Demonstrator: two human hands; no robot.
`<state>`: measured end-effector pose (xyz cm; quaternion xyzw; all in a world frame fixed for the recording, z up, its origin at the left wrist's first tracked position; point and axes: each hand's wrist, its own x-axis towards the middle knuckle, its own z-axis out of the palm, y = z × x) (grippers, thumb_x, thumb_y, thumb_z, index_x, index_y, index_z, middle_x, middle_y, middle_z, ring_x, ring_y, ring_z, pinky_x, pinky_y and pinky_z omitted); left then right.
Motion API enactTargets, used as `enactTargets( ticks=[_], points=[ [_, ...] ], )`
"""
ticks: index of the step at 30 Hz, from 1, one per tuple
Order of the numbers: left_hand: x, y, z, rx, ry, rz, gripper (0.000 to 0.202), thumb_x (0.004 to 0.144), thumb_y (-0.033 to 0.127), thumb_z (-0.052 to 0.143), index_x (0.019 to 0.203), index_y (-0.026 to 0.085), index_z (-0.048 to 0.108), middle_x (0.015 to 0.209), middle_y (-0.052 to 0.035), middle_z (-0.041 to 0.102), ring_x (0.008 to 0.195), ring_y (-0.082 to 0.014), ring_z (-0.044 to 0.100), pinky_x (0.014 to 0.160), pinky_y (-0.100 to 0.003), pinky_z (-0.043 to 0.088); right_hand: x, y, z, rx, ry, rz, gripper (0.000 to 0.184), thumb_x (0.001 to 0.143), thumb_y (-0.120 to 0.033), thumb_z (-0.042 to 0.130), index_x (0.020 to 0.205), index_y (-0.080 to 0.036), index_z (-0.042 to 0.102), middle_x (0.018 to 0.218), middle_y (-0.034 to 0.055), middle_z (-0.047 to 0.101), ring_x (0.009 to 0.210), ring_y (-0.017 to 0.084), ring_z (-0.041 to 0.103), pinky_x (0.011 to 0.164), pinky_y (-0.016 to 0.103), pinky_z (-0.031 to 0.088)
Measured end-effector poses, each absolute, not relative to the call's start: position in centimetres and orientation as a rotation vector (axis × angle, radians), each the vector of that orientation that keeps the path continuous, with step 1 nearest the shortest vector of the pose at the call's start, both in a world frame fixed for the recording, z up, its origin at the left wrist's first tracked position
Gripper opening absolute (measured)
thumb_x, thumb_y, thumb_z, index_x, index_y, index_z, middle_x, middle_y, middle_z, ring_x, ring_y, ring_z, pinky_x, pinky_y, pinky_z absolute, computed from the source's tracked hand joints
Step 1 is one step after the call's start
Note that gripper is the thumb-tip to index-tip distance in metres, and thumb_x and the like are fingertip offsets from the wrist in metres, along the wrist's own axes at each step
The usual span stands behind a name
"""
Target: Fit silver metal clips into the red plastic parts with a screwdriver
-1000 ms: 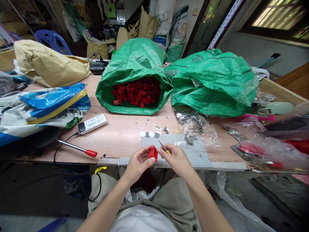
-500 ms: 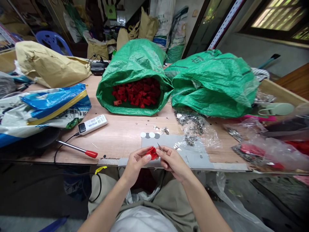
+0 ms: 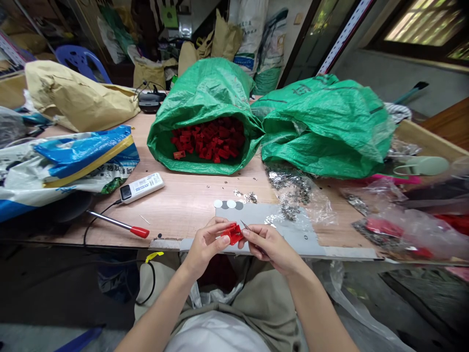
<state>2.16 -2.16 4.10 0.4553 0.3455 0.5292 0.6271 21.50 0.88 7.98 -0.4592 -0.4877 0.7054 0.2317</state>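
Observation:
Above the table's front edge, my left hand [image 3: 208,245] pinches a small red plastic housing [image 3: 233,233] between thumb and fingers. Its hollow side faces up and to the right, with a small metallic spot inside. My right hand [image 3: 269,244] is closed on slim pointed metal tweezers [image 3: 245,225], the tip angled up and left beside the housing. Its fingertips are close to the housing's right side; whether they touch it I cannot tell. Under both hands lies a grey mat [image 3: 252,215], with small shiny metal pieces [image 3: 270,221] on it.
A green sack [image 3: 205,88] holding many red housings [image 3: 208,139] opens toward me, with another green sack [image 3: 326,132] to its right. A clear bag of metal parts [image 3: 289,190] lies before them. Left are a white device [image 3: 142,187] and a red-handled rod [image 3: 139,231].
My right hand has shifted slightly right and down with the tweezers. The red housing has turned a little in my left hand, so more of its hollow inside shows.

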Motion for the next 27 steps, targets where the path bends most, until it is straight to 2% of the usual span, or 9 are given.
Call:
enactTargets(
  ticks=[5,8,15,19,23,27],
  points=[
    [2.3,-2.2,4.1,1.070,0.765,1.192,0.036,0.083,0.041,0.072,0.113,0.021,0.075,0.113,-0.0091,0.053,0.109,-0.0251,0.056,0.095,-0.037,0.051,21.2,0.6,8.2,-1.268,-1.439,1.763,0.046,0.079,-0.059,0.069,0.066,-0.018,0.054,0.051,-0.0058,0.042,0.046,0.006,0.031,0.043,0.021,0.020],
    [2.4,-2.2,3.9,1.052,0.739,1.214,0.034,0.085,0.041,0.069,0.113,0.023,0.075,0.113,-0.0084,0.054,0.111,-0.0251,0.056,0.099,-0.038,0.049,20.9,0.3,8.1,-1.282,-1.416,1.707,0.047,0.078,-0.058,0.070,0.063,-0.019,0.048,0.051,-0.0061,0.041,0.045,0.006,0.031,0.043,0.021,0.020],
    [2.0,-2.0,4.8,1.121,0.673,1.157,0.038,0.085,0.041,0.071,0.118,0.023,0.073,0.113,-0.0091,0.050,0.110,-0.0237,0.054,0.093,-0.034,0.051,21.4,-0.3,7.1,-1.211,-1.161,1.846,0.044,0.082,-0.057,0.067,0.068,-0.016,0.060,0.054,-0.0013,0.053,0.039,0.004,0.033,0.039,0.021,0.012],
    [1.9,-2.1,5.5,1.163,0.647,1.099,0.043,0.084,0.041,0.071,0.123,0.023,0.070,0.114,-0.0099,0.048,0.111,-0.0251,0.054,0.093,-0.035,0.052,21.7,-0.6,7.5,-1.186,-1.150,1.839,0.040,0.080,-0.054,0.071,0.076,-0.015,0.063,0.059,0.0002,0.060,0.038,0.004,0.035,0.038,0.020,0.013],
    [2.0,-2.3,5.5,1.184,0.625,1.043,0.043,0.087,0.040,0.069,0.128,0.026,0.068,0.116,-0.0102,0.046,0.111,-0.0250,0.054,0.092,-0.035,0.052,21.5,-0.7,7.9,-1.187,-1.168,1.899,0.039,0.075,-0.050,0.077,0.089,-0.015,0.066,0.061,-0.0003,0.062,0.037,0.003,0.034,0.038,0.019,0.016],
    [1.9,-2.7,5.1,1.194,0.612,0.958,0.046,0.087,0.042,0.068,0.130,0.026,0.066,0.119,-0.0117,0.045,0.116,-0.0267,0.052,0.092,-0.035,0.052,21.5,-1.0,6.7,-1.159,-1.059,2.043,0.039,0.074,-0.046,0.079,0.092,-0.014,0.065,0.056,-0.0032,0.058,0.037,0.000,0.027,0.037,0.017,0.011]
  ],
)
